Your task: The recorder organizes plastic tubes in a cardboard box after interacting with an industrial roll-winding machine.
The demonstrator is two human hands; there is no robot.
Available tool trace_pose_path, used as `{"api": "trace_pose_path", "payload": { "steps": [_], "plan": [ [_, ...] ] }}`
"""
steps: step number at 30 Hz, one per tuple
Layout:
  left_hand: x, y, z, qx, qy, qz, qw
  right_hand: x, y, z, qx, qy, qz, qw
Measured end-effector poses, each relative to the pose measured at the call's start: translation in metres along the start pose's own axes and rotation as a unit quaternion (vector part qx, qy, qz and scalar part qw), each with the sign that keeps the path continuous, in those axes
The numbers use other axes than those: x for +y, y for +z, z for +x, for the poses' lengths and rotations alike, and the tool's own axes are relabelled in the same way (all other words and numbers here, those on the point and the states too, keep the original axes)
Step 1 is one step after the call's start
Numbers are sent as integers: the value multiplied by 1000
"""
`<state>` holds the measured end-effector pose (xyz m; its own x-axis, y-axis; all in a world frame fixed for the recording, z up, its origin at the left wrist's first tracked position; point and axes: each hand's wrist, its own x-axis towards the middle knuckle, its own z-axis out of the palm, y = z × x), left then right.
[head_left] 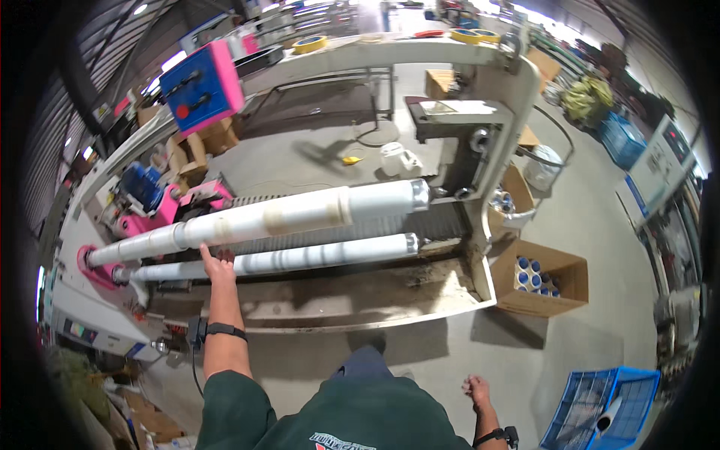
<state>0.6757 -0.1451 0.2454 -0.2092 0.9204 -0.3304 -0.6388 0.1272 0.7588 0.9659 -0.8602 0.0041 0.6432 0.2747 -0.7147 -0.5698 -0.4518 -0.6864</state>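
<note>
My left hand (217,264) reaches forward to the left part of the machine, its fingers open. One outstretched digit meets or nearly meets the underside of the upper white roller (274,216); contact is hard to tell. This long roller has pale tan bands and a bare metal end at the right. Below it runs a thinner white roller (300,256) with grey bands, partly behind my left fingers. My right hand (475,388) hangs low at my right side, away from the machine, fingers loosely bent and nothing visible in them.
A blue and pink control box (201,88) rises at the machine's far left. The machine's pale front ledge (360,304) lies before me. Right of it stands an open cardboard box (551,281) with several rolls. A blue crate (600,409) sits at the lower right.
</note>
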Motion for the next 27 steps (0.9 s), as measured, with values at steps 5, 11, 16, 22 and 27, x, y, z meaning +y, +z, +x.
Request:
{"api": "trace_pose_path", "payload": {
  "steps": [5,11,16,22,27],
  "plan": [
    [40,-33,62,80,28,0,996,-171,44,45,-32,-177,-6,984],
    [93,-20,89,139,90,-4,986,-350,115,71,-111,-295,58,947],
    [111,-40,170,95,119,18,988,-446,165,35,-106,-354,103,924],
    [143,-111,235,90,137,156,974,-493,227,53,-124,-418,-82,896],
    [109,-16,157,129,182,273,936,-495,239,56,-162,-410,4,897]
  ]
}}
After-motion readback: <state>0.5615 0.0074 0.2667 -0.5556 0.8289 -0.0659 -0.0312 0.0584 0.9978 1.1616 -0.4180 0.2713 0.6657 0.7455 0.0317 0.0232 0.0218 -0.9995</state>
